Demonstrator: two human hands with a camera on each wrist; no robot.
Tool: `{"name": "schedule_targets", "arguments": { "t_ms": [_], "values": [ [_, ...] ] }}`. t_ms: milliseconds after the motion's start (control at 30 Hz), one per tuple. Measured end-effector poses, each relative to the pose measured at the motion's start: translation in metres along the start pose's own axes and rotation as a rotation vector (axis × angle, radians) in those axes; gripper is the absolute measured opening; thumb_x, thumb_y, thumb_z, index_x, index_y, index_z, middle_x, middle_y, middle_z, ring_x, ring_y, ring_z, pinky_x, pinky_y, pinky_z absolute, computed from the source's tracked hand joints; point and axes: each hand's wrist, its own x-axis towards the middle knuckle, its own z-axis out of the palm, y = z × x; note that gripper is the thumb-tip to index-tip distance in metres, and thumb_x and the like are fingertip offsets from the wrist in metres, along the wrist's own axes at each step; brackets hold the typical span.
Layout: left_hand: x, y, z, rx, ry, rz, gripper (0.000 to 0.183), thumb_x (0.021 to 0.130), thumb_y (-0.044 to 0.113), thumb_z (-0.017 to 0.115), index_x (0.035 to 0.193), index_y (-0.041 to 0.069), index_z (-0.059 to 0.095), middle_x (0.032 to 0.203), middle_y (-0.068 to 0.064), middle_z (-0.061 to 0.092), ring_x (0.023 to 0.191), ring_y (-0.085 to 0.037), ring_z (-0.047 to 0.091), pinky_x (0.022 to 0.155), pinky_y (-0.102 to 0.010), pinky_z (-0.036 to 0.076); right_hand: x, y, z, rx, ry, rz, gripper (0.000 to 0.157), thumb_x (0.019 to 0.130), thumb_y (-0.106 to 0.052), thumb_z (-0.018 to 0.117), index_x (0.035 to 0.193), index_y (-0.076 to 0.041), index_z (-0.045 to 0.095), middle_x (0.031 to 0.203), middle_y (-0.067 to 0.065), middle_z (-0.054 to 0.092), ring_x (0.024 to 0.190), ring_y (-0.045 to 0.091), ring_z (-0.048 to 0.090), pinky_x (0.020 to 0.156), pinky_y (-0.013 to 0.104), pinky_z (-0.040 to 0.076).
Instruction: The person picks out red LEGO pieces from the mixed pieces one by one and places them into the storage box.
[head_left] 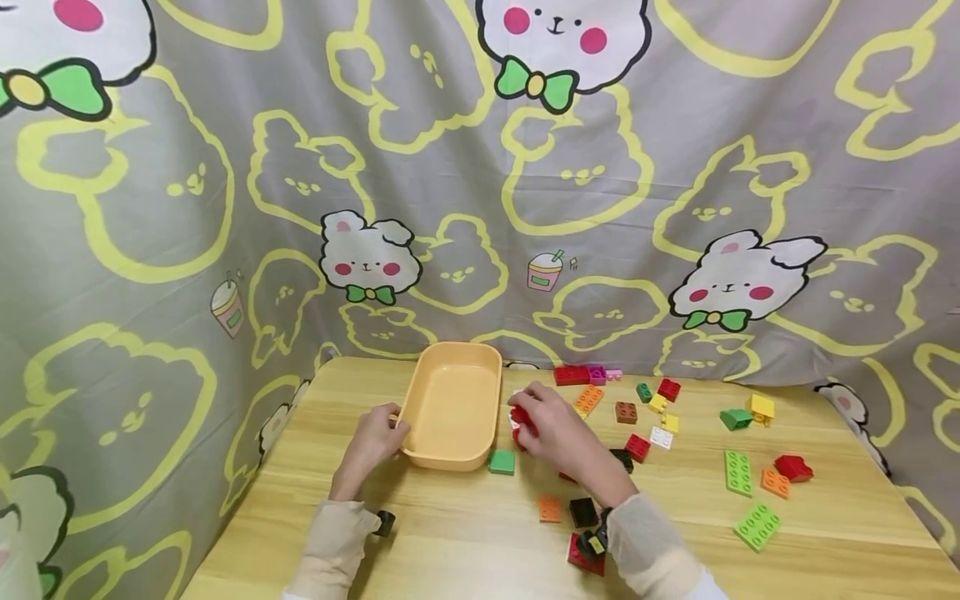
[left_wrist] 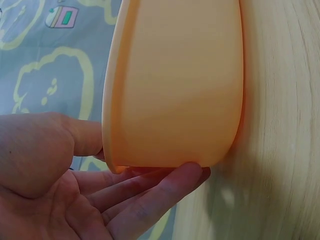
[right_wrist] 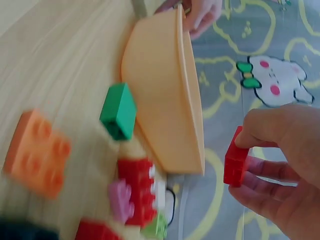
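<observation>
A shallow orange-yellow plastic bin (head_left: 452,408) stands on the table. My left hand (head_left: 373,443) grips its near left corner, thumb at the rim and fingers beneath it against the outer wall, as the left wrist view shows. Just right of the bin, my right hand (head_left: 562,435) pinches a red building brick (right_wrist: 236,157) between thumb and fingers, raised above the table. A green brick (head_left: 502,462) lies beside the bin's near right corner. In the right wrist view, another red brick (right_wrist: 134,187) and a pink brick (right_wrist: 120,200) lie beside the bin.
Loose bricks are spread over the table's right side, among them an orange one (head_left: 550,509), a black one (head_left: 582,512), a brown one (head_left: 626,412) and a lime one (head_left: 757,526). A patterned curtain (head_left: 465,183) hangs behind the table (head_left: 450,533).
</observation>
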Motion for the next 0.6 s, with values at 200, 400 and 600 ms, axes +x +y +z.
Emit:
{"name": "schedule_targets", "arguments": {
  "t_ms": [200, 400, 600],
  "values": [
    [0.001, 0.002, 0.0, 0.015, 0.006, 0.007, 0.038, 0.092, 0.004, 0.051, 0.124, -0.013, 0.061, 0.077, -0.011, 0.071, 0.057, -0.027, 0.068, 0.049, -0.028, 0.052, 0.023, -0.02, 0.013, -0.003, -0.01, -0.078, 0.029, 0.086, -0.005, 0.078, 0.114, -0.006, 0.071, 0.105, 0.007, 0.062, 0.088, 0.017, 0.058, 0.076, 0.031, 0.057],
    [0.001, 0.002, 0.001, 0.017, 0.012, 0.021, 0.039, 0.092, 0.003, 0.052, 0.125, -0.014, 0.059, 0.079, -0.012, 0.072, 0.057, -0.028, 0.068, 0.048, -0.028, 0.051, 0.044, -0.035, 0.027, -0.027, -0.071, -0.133, 0.028, 0.086, -0.008, 0.078, 0.113, -0.005, 0.071, 0.101, 0.007, 0.062, 0.084, 0.019, 0.059, 0.074, 0.032, 0.056],
    [0.002, 0.001, 0.002, 0.021, 0.021, 0.009, 0.035, 0.092, 0.004, 0.053, 0.123, -0.011, 0.062, 0.08, -0.012, 0.072, 0.057, -0.027, 0.068, 0.048, -0.028, 0.052, 0.061, -0.045, 0.044, -0.039, -0.147, -0.146, 0.024, 0.087, -0.008, 0.077, 0.11, -0.004, 0.071, 0.096, 0.005, 0.062, 0.08, 0.018, 0.058, 0.072, 0.029, 0.054]
  ]
}}
